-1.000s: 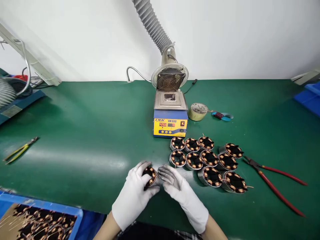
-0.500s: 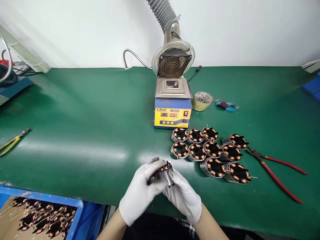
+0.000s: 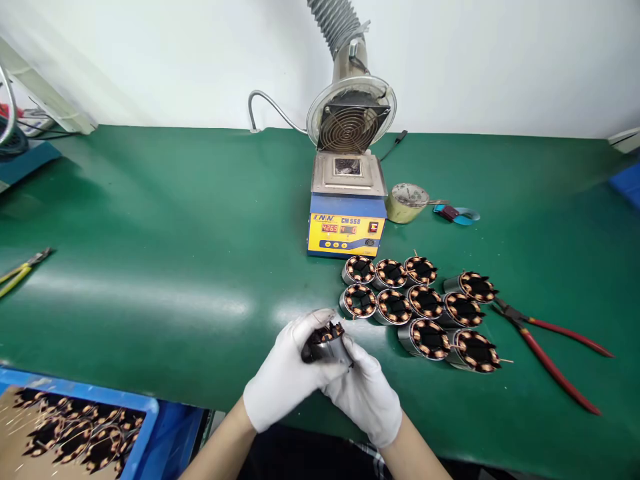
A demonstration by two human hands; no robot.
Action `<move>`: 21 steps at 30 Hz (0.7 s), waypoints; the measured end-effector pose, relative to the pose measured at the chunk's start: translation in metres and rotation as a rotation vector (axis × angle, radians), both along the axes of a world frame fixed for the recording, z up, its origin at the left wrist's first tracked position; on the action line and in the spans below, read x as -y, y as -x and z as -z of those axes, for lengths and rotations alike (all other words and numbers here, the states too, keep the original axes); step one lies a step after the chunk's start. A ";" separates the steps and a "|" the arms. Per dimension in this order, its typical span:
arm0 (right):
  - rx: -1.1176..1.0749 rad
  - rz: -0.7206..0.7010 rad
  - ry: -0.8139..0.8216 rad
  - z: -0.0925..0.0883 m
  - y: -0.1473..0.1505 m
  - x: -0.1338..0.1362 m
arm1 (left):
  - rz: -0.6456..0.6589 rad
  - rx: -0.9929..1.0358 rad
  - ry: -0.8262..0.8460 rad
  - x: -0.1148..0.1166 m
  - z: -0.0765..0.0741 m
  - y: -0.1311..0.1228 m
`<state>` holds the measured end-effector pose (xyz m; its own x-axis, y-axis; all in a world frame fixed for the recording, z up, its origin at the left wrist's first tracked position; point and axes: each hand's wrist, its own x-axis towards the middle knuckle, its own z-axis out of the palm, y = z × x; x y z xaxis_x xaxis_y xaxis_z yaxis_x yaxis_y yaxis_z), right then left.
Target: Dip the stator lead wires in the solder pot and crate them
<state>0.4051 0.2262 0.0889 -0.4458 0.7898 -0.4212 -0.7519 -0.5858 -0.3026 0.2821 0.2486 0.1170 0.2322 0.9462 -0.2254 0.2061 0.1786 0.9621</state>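
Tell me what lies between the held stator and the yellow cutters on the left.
Head view: only bare green mat between stator and cutters.

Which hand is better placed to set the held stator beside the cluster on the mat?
Right, likely: both hands grip the stator, but the right hand is nearer the cluster, the left hand farther off.

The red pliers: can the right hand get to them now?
Likely yes, once freed: the right hand and left hand both hold a stator, but the red pliers lie uncovered on the mat to its right.
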 end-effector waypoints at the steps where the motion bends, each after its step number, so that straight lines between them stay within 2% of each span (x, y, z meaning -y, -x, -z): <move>1: -0.008 -0.010 -0.017 0.000 0.000 0.000 | -0.069 0.068 0.052 -0.002 0.001 -0.004; 3: -0.014 -0.040 -0.051 0.000 0.000 0.001 | -0.201 0.189 0.120 -0.009 0.003 -0.006; 6: -0.030 -0.081 -0.052 -0.001 -0.002 0.000 | -0.410 0.288 0.076 -0.018 0.008 0.004; 7: -0.044 -0.084 -0.034 -0.001 -0.002 0.000 | -0.443 0.282 0.063 -0.018 0.008 0.008; 8: -0.062 -0.078 -0.011 -0.001 -0.003 -0.001 | -0.424 0.253 0.062 -0.017 0.008 0.012; 9: -0.080 -0.062 0.014 -0.001 -0.004 -0.002 | -0.348 0.204 0.073 -0.014 0.008 0.015; 12: -0.113 -0.011 0.086 0.000 -0.004 -0.005 | -0.007 0.022 0.057 -0.001 0.007 0.014; 13: -0.115 0.001 0.108 0.000 -0.004 -0.005 | 0.049 -0.014 0.026 0.002 0.007 0.012; 17: -0.103 -0.014 0.163 0.001 -0.005 -0.002 | 0.078 -0.031 -0.022 0.002 0.008 0.003; 21: -0.113 -0.002 0.169 0.001 -0.006 -0.001 | 0.182 0.016 -0.015 -0.010 0.000 0.004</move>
